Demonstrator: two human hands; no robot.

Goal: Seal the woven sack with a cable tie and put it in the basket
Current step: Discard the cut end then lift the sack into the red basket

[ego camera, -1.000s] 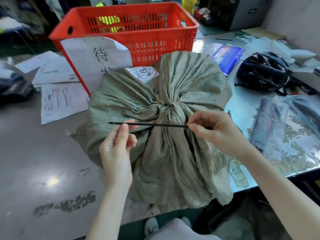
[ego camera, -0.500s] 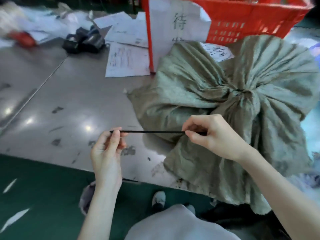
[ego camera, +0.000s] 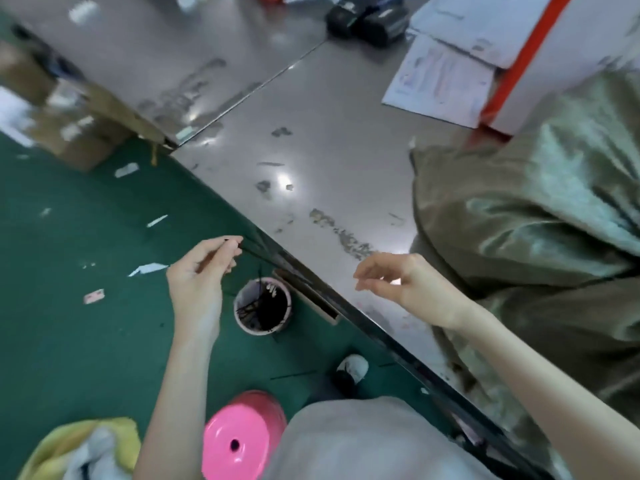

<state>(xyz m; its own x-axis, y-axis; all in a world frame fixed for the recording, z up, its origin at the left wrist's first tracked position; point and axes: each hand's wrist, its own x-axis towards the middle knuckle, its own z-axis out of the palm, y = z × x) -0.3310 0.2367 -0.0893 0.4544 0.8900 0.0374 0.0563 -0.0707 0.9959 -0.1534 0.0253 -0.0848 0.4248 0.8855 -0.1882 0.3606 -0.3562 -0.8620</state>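
Note:
The olive woven sack [ego camera: 533, 216] lies on the metal table [ego camera: 311, 140] at the right, partly out of frame. Only a corner of the red basket [ego camera: 519, 60], with a white paper sign on it, shows at the top right behind the sack. My left hand [ego camera: 199, 282] is out past the table edge, above the green floor, and pinches a thin black cable tie [ego camera: 242, 247] at its fingertips. My right hand [ego camera: 401, 282] hovers over the table's front edge beside the sack, fingers apart and holding nothing.
A small round cup [ego camera: 263, 304] with several black cable ties stands on the floor just below my left hand. A pink stool [ego camera: 242, 441] and a yellow cloth [ego camera: 79, 445] are near my legs. Papers [ego camera: 440, 77] and a black device [ego camera: 367, 20] lie on the table.
My view has swung left and down to the floor. My right hand has let go of the cable tie. My left hand has carried the tie off the table, above the cup.

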